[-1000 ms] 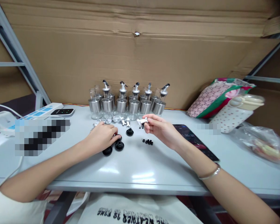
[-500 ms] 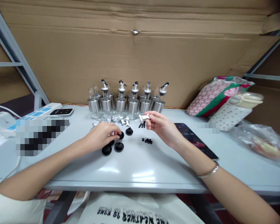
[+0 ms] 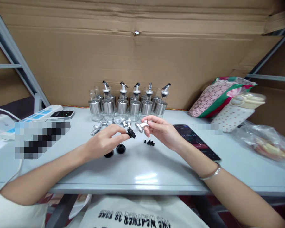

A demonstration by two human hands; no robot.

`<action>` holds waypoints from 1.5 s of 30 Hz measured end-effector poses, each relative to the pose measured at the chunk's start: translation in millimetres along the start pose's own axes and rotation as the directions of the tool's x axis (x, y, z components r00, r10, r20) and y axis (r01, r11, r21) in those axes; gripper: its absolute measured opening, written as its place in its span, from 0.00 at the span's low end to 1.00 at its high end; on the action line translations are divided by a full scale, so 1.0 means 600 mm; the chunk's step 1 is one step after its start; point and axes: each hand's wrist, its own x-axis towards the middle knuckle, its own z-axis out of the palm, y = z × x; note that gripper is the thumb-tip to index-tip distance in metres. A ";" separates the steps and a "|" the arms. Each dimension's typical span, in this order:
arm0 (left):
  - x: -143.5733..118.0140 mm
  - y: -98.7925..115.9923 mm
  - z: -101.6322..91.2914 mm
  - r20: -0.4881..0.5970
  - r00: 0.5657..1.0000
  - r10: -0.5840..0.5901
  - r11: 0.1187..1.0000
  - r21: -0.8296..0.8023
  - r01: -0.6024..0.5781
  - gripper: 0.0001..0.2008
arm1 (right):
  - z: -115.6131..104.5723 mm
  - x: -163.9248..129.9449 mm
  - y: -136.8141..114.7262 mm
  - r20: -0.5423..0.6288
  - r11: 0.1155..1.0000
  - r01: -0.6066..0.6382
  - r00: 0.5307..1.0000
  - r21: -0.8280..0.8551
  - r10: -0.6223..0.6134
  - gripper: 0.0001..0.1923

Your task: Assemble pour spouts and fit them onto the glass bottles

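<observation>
My left hand (image 3: 104,141) pinches a small black rubber stopper (image 3: 131,133) just above the table. My right hand (image 3: 161,131) holds a silver pourer spout (image 3: 140,126), its end pointing at the stopper and almost touching it. Two more black stoppers (image 3: 120,148) lie on the table under my left hand. A cluster of tiny black caps (image 3: 149,142) sits below my right hand. Loose silver spouts (image 3: 96,128) lie in front of a row of glass bottles (image 3: 129,104) with steel bands, some with pourers fitted.
A dark phone (image 3: 195,142) lies right of my right hand. A power strip (image 3: 41,114) and a small device (image 3: 62,114) are at the left, bags (image 3: 222,96) and a plastic wrapper (image 3: 266,142) at the right. A cardboard wall stands behind the white table (image 3: 142,171).
My left hand lifted one black stopper from the pile and brought it right toward the spout. My right hand turned the spout and moved it down and left to meet it.
</observation>
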 end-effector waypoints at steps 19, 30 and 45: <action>-0.002 -0.004 0.015 -0.001 1.000 -0.017 0.997 -0.080 0.016 0.23 | 0.000 -0.006 0.012 0.193 0.997 -0.054 0.979 -0.064 0.066 0.12; 0.005 0.016 0.015 0.139 0.987 0.078 0.986 -0.155 -0.056 0.26 | 0.006 -0.012 0.010 0.334 0.986 -0.148 0.928 -0.077 0.166 0.11; 0.007 0.014 0.015 0.148 0.984 0.096 0.994 -0.058 -0.088 0.21 | 0.006 -0.010 0.013 0.343 0.986 -0.160 0.925 -0.040 0.164 0.11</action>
